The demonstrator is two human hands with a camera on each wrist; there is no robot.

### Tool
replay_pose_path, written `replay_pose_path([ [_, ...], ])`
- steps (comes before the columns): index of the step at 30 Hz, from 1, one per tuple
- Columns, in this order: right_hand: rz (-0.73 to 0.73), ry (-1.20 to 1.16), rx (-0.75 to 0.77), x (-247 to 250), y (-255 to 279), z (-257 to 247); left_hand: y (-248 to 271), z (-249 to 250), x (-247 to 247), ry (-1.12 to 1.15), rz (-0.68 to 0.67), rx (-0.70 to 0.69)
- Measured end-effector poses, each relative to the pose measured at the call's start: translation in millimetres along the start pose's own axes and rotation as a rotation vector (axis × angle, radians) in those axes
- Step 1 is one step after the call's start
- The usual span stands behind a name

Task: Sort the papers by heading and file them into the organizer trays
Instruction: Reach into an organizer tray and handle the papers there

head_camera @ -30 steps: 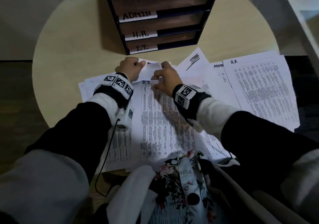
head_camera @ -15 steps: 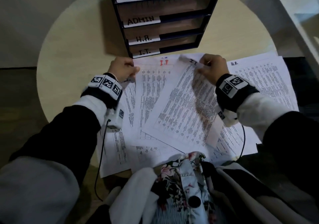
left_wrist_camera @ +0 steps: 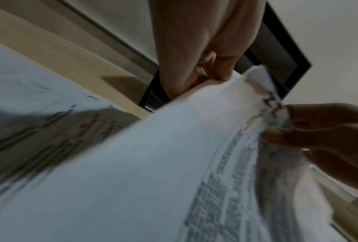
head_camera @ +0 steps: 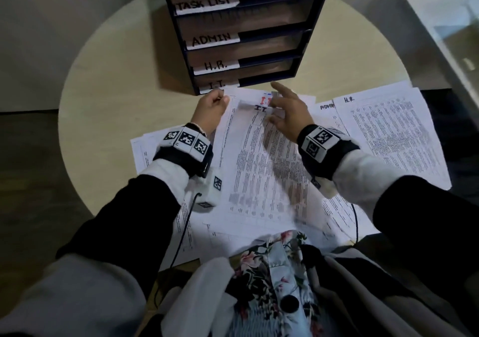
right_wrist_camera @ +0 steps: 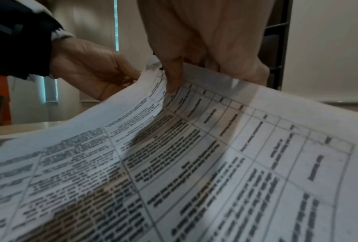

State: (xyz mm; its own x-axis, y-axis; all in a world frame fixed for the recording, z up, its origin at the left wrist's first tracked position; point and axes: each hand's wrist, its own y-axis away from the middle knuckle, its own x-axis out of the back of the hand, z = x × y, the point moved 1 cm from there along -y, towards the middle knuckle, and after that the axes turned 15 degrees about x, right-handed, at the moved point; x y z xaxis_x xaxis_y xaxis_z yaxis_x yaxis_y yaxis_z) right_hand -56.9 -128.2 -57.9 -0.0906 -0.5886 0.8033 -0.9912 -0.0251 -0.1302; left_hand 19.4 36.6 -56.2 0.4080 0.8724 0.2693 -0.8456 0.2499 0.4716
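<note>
Left hand (head_camera: 211, 112) pinches the top left corner of the I.T. sheets (head_camera: 261, 170), lifted off the tabletop (head_camera: 116, 98) just below the organizer (head_camera: 243, 33) at twelve o'clock. Right hand (head_camera: 289, 115) is spread over the heading, fingers mostly straight, thumb pressing the upper sheet; whether it grips I can't tell. H.R. paper (head_camera: 394, 134) lies flat at two o'clock, an ADMIN paper (head_camera: 327, 111) tucked beside it.
</note>
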Motion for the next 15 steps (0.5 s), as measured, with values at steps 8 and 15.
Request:
replay_pose_path([
  [8, 0.096, 0.015, -0.118, 54, -34, -32, 24, 42, -2, 0.207, -0.141, -0.033],
  [15, 0.429, -0.162, -0.084, 88, -38, -46, 39, 61, -8, 0.159, -0.036, -0.034],
])
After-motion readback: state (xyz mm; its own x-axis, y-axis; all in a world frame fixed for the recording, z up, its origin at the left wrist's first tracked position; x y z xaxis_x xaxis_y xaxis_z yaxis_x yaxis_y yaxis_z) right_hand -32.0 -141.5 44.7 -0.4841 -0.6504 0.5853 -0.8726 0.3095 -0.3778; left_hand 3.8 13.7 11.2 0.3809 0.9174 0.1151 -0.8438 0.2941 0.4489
